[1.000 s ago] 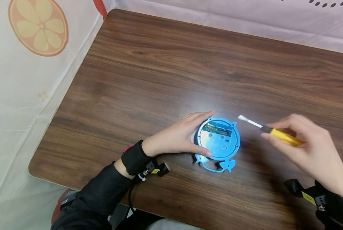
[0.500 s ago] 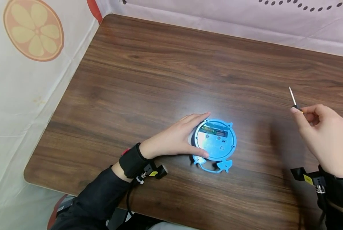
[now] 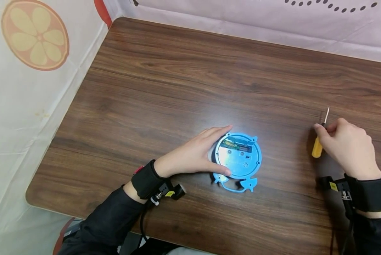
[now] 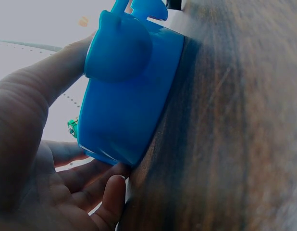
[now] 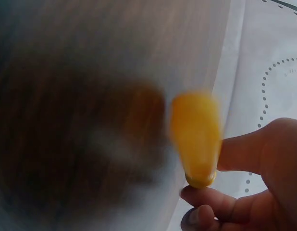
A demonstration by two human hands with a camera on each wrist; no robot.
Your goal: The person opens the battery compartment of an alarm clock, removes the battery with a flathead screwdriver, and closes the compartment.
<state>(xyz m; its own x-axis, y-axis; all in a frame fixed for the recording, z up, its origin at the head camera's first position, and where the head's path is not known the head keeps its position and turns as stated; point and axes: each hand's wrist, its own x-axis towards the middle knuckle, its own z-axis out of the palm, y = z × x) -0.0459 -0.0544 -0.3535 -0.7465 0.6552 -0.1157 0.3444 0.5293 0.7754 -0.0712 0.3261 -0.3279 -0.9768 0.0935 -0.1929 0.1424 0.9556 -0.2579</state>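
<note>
A round blue alarm clock (image 3: 238, 161) lies back side up on the table, its battery compartment (image 3: 236, 144) uncovered with a green battery (image 3: 229, 144) inside. My left hand (image 3: 196, 154) grips the clock's left side, thumb at the lower edge and fingers round the upper one. In the left wrist view, the fingers curl under the blue casing (image 4: 127, 101). Well to the right, my right hand (image 3: 349, 147) pinches a screwdriver (image 3: 317, 148) with a yellow handle near its black collar. Its thin shaft points toward the far side. The right wrist view shows the yellow handle (image 5: 196, 137) blurred.
The brown wood-grain table (image 3: 177, 78) extends beyond and left of the clock. Pale cloth (image 3: 241, 21) hangs along its far and left sides. A camera (image 3: 177, 191) sits at the left wrist, with a black cable running below.
My right hand has drawn away from the clock to the right with the screwdriver, then lowered it toward the table. The screwdriver's shaft has swung to point away. The left hand keeps holding the clock.
</note>
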